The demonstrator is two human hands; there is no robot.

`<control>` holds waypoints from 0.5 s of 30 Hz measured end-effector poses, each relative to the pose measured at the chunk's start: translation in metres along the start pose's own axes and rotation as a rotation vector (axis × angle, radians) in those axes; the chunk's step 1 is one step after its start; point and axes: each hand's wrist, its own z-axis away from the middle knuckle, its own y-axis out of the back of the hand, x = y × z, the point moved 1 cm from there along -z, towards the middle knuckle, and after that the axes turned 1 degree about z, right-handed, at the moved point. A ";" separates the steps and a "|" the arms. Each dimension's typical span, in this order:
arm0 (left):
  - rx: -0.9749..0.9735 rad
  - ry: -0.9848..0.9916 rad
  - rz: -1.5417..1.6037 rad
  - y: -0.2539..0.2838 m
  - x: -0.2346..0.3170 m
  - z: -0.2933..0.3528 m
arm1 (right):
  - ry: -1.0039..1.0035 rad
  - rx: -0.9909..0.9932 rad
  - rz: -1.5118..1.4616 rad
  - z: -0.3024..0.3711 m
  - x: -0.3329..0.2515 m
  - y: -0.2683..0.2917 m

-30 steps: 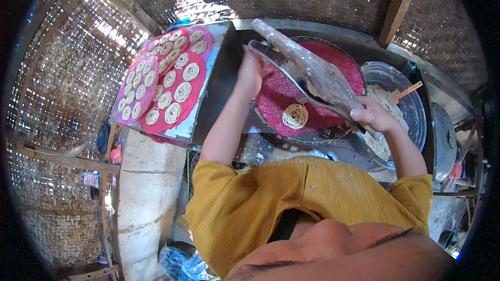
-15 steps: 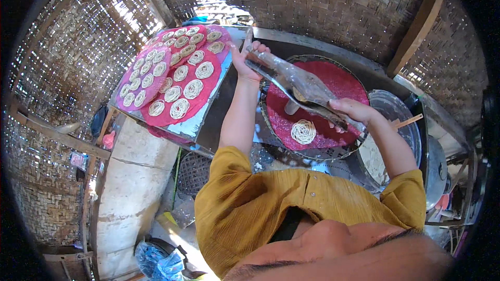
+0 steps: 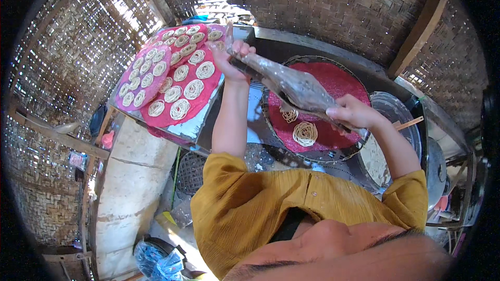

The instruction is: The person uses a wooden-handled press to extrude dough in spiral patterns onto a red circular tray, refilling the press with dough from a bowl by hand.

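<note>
Woven bamboo walls (image 3: 323,21) are enclosing the workplace, with daylight showing through many small gaps on the left side. Below them, a bench (image 3: 195,125) with a pale top and a dark side is standing on the left, bearing overlapping pink and lilac cloths (image 3: 198,103) set with pale noodle-like coils. Mustard fabric, the person's shirt (image 3: 312,192), is filling the lower middle of the view. To the right of the bench, a round tray (image 3: 328,157) is carrying a crimson cloth (image 3: 341,78), and just beside the tray a grey basin (image 3: 401,105) is holding a pale mixture (image 3: 375,160). Smaller than these, a long lever tool (image 3: 299,80), whitish and dusty on its upper face, is slanting above the tray from upper left to lower right. The left hand (image 3: 232,62) is gripping its upper-left end, fingers clamped around it; the right hand (image 3: 354,112) is gripping the lower-right end, its fingers clamped too. Near the front of the crimson cloth, a full round coil (image 3: 305,133) is lying flat. A slim wooden stick (image 3: 410,123) is jutting from the basin. Just up and left of the full coil, a smaller coil (image 3: 289,115) is showing, partly hidden by the tool; whether strands are joining the two cannot be told.
</note>
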 end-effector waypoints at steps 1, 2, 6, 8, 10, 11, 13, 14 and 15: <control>-0.002 0.024 0.019 -0.003 0.000 0.006 | -0.020 -0.061 -0.020 0.003 0.000 -0.002; -0.013 0.044 0.048 -0.006 -0.005 0.007 | -0.040 -0.028 -0.055 0.009 0.000 0.000; 0.015 0.025 0.108 -0.012 -0.009 0.002 | 0.008 0.147 0.117 0.014 -0.010 0.013; -0.017 0.034 0.141 -0.008 0.000 -0.002 | 0.009 0.139 0.093 0.009 -0.015 0.008; -0.057 0.036 0.202 -0.012 0.009 -0.007 | 0.039 0.123 0.103 0.005 -0.018 0.001; -0.091 0.039 0.185 -0.010 0.013 -0.007 | 0.040 0.138 0.095 0.006 -0.017 -0.001; -0.053 0.064 0.150 -0.009 0.016 0.000 | 0.046 0.067 0.058 0.005 -0.013 -0.007; -0.056 0.076 0.147 -0.008 0.011 0.004 | 0.071 0.067 0.049 0.006 -0.004 -0.006; -0.042 0.097 0.145 -0.006 0.006 0.010 | 0.078 0.065 0.042 0.011 0.000 -0.005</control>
